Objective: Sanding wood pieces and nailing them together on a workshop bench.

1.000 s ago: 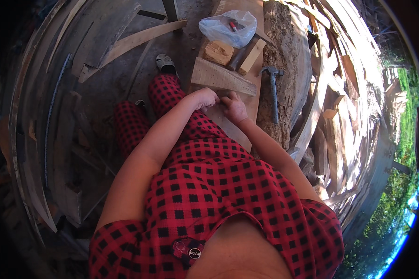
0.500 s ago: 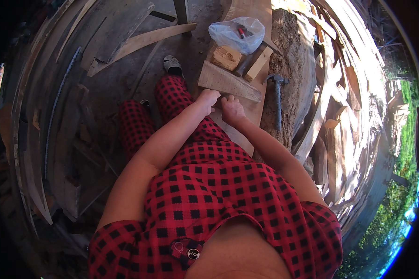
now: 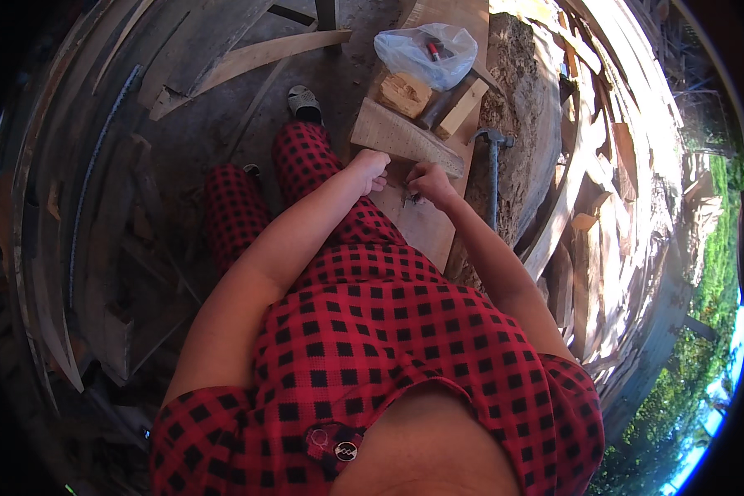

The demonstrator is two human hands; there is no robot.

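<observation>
My left hand (image 3: 371, 171) is closed, fingers curled, at the near edge of a wedge-shaped wooden block (image 3: 401, 139). What it holds, if anything, is hidden. My right hand (image 3: 432, 183) is pinched just to the right, a short gap apart from the left, over the wooden plank (image 3: 426, 227). Small dark thin bits (image 3: 411, 197) show under its fingertips, too small to name. Beyond the block lie a rough wood chunk (image 3: 403, 93), a dark cylindrical piece (image 3: 435, 111) and a pale wood block (image 3: 462, 108).
A hammer (image 3: 493, 178) lies right of the plank, on a bark-edged log (image 3: 508, 99). Farther off sits a clear plastic bag (image 3: 430, 62) with a red and black item inside. Split wood (image 3: 591, 248) is heaped at right; long boards (image 3: 99, 215) stand at left.
My right hand has moved slightly right and away from my left, uncovering small dark bits beneath it. My left hand stays closed near the block. The view has shifted slightly.
</observation>
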